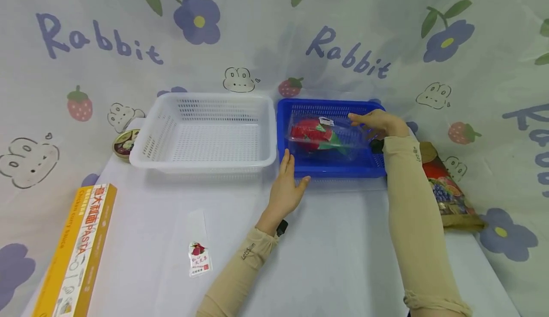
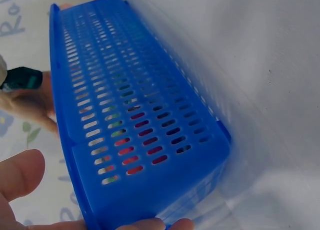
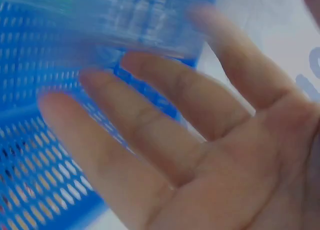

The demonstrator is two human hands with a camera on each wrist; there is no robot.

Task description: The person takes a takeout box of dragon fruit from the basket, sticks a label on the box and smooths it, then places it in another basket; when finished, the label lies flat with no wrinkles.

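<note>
In the head view a blue basket (image 1: 334, 170) holds a clear plastic box (image 1: 351, 138) with a red and green dragon fruit (image 1: 306, 133) inside; a small white label sits on the lid. My left hand (image 1: 286, 193) is at the basket's front left corner, fingers extended and thumb apart. The left wrist view shows its fingertips along the corner of the basket (image 2: 150, 200). Over the basket's right side is my right hand (image 1: 377, 122), near the box's right end. In the right wrist view its fingers are spread beside the clear plastic (image 3: 130, 24).
A white basket (image 1: 203, 165) stands directly left of the blue one. A long yellow pasta box (image 1: 77, 250) and a round container (image 1: 124, 144) lie at the left. A dragon fruit label strip (image 1: 198, 255) is on the table. A colourful bag (image 1: 448, 193) lies beyond the right arm.
</note>
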